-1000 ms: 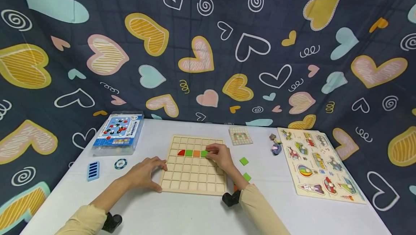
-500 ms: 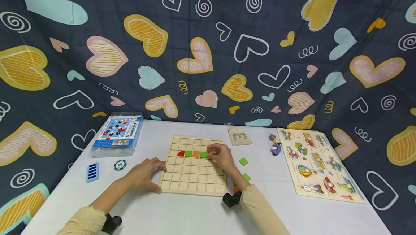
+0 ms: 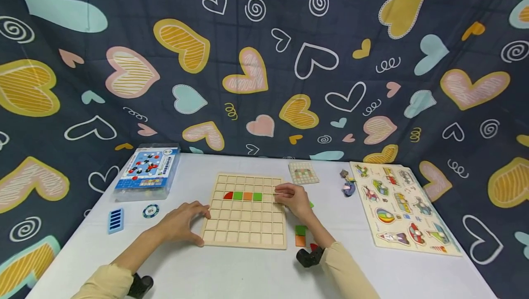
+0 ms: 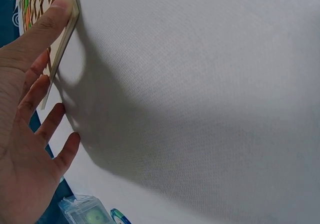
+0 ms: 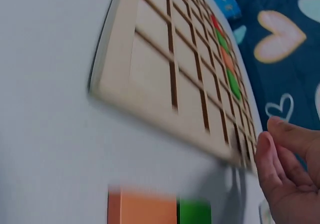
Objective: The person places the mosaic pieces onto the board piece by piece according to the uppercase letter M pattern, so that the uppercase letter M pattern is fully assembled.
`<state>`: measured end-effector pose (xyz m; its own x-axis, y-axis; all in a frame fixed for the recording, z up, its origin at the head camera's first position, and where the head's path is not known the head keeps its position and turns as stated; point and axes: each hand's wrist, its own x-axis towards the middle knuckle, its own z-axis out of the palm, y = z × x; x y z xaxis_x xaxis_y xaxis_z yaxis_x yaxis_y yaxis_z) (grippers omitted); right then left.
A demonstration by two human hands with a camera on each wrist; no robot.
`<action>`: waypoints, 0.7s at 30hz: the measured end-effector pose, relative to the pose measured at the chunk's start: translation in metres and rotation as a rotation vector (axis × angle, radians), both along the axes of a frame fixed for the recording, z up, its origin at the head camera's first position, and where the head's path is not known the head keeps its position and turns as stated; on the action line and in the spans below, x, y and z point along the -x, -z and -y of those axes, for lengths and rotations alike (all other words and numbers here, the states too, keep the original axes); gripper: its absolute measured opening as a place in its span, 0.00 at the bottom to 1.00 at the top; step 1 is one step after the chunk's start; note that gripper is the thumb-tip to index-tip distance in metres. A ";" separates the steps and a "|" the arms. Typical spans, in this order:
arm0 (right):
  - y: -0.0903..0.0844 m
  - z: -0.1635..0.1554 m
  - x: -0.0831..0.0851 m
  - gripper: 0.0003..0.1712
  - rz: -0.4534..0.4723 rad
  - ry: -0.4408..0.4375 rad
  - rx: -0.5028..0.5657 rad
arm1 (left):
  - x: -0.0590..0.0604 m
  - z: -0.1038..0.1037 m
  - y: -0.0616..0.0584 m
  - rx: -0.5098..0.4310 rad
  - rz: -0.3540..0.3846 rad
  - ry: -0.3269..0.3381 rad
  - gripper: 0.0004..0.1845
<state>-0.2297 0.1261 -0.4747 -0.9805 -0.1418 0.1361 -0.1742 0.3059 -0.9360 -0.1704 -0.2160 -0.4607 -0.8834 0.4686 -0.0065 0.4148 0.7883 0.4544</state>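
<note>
A wooden grid board (image 3: 244, 225) lies flat on the white table. One row holds a red quarter-round piece (image 3: 228, 195), a green square tile (image 3: 238, 195), an orange square tile (image 3: 248, 196) and another green square tile (image 3: 257, 196), side by side. My left hand (image 3: 186, 223) rests at the board's left side, fingers spread; in the left wrist view its thumb (image 4: 47, 21) touches the rim. Over the board's right edge is my right hand (image 3: 295, 200), its thumb and fingers loosely bent with nothing visible between them.
Right of the board lie a green tile (image 3: 300, 230), an orange tile (image 3: 300, 241) and a partly hidden red piece (image 3: 314, 246). Behind are a pattern card (image 3: 303, 173), a figurine (image 3: 348, 184) and a picture puzzle (image 3: 407, 209). At left: a plastic box (image 3: 146, 170), a blue block (image 3: 115, 220) and a round chip (image 3: 150, 211).
My right hand has let go of the rightmost green tile, which stays in the row, and has moved right to the board's edge. The left hand has kept its place.
</note>
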 end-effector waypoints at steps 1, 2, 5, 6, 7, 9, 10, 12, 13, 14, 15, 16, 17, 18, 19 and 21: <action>-0.001 -0.006 -0.001 0.16 0.005 0.020 -0.010 | 0.000 0.000 0.000 -0.001 0.002 -0.002 0.30; -0.001 -0.012 -0.002 0.16 0.013 0.038 -0.017 | 0.000 0.000 0.001 -0.001 0.005 -0.005 0.30; -0.001 -0.032 -0.006 0.16 0.035 0.075 -0.033 | 0.000 0.000 0.001 -0.001 0.016 -0.014 0.30; -0.001 -0.039 -0.007 0.15 0.030 0.078 -0.040 | 0.000 0.000 0.000 -0.003 0.019 -0.014 0.30; 0.002 -0.046 -0.009 0.15 0.008 0.071 -0.043 | 0.000 -0.001 0.000 -0.004 0.023 -0.016 0.30; 0.004 -0.061 -0.015 0.15 0.006 0.054 -0.041 | 0.000 -0.001 0.000 -0.003 0.026 -0.015 0.30; 0.004 -0.068 -0.018 0.15 0.010 0.045 -0.043 | 0.000 -0.001 -0.001 -0.002 0.027 -0.014 0.30; 0.004 -0.081 -0.026 0.15 0.019 0.023 -0.043 | 0.000 -0.001 -0.001 -0.001 0.030 -0.012 0.30; 0.004 -0.086 -0.030 0.15 0.036 0.017 -0.043 | 0.000 -0.001 -0.001 0.001 0.030 -0.012 0.30; 0.002 -0.091 -0.035 0.16 0.069 0.016 -0.046 | 0.001 -0.001 -0.001 0.001 0.030 -0.012 0.30; 0.001 -0.096 -0.040 0.16 0.082 0.012 -0.049 | 0.001 -0.001 -0.001 0.000 0.028 -0.010 0.30; 0.000 -0.101 -0.046 0.16 0.087 0.007 -0.051 | 0.001 0.000 -0.001 -0.001 0.030 -0.009 0.30; -0.001 -0.105 -0.051 0.16 0.090 0.001 -0.054 | 0.001 -0.001 -0.001 -0.002 0.030 -0.009 0.30; -0.001 -0.109 -0.057 0.17 0.091 -0.005 -0.058 | 0.001 -0.001 -0.001 -0.004 0.031 -0.009 0.30; -0.002 -0.112 -0.063 0.17 0.095 -0.010 -0.060 | 0.001 -0.001 -0.001 -0.005 0.030 -0.006 0.30; -0.001 -0.118 -0.076 0.17 0.108 -0.029 -0.051 | 0.001 -0.001 -0.001 -0.004 0.031 -0.003 0.30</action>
<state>-0.1537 0.2445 -0.4736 -0.9845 -0.1742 0.0215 -0.0822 0.3496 -0.9333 -0.1713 -0.2153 -0.4599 -0.8842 0.4660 -0.0318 0.3981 0.7876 0.4704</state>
